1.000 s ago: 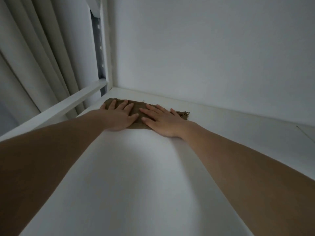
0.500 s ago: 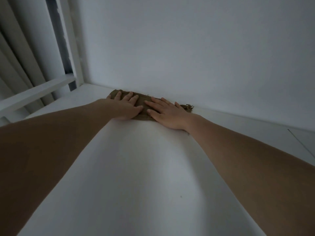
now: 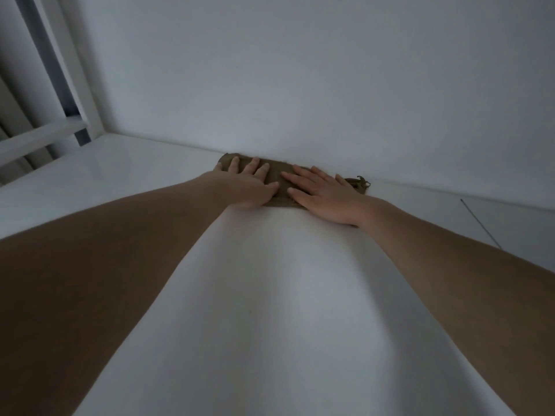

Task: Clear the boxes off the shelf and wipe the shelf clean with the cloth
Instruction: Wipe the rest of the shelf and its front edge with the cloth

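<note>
Cloth [image 3: 277,178], a brown folded one, sits on the white shelf [image 3: 270,295] right up against the back wall [image 3: 300,70]. Left hand [image 3: 244,187] and right hand [image 3: 322,195] both press flat on it, fingers [image 3: 300,178] straight and slightly spread.

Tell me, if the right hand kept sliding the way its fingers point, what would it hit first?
Most likely the back wall. The right hand lies flat on the cloth, fingers pointing up and leftward toward the wall, with the cloth's far edge seemingly already against it. Depth is hard to judge.
</note>
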A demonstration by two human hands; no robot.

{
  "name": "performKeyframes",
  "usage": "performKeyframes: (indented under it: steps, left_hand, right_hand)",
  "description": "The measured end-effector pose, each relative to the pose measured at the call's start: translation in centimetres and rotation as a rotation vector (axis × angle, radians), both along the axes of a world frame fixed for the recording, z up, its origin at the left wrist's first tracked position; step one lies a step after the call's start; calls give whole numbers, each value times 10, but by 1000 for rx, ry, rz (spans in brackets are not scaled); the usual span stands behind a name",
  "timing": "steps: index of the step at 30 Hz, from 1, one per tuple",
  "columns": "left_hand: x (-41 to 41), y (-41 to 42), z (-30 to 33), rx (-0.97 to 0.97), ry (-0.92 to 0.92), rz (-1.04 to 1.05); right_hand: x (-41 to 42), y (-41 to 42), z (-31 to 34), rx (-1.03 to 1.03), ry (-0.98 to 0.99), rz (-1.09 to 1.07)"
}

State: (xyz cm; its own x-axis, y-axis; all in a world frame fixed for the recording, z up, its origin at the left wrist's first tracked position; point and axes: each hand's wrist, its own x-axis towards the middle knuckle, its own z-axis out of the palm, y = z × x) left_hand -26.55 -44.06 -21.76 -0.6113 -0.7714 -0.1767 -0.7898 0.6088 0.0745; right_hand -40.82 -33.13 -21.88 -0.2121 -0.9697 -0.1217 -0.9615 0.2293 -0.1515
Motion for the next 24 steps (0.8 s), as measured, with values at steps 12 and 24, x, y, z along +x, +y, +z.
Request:
performKeyframes:
  steps: [12, 24]
  left_hand:
    - [64, 70, 0, 27, 23, -64]
    - [159, 160, 0, 41, -2, -94]
  right_hand:
    - [54, 68, 0, 27, 5, -2]
    - [149, 157, -1, 41, -9, -14]
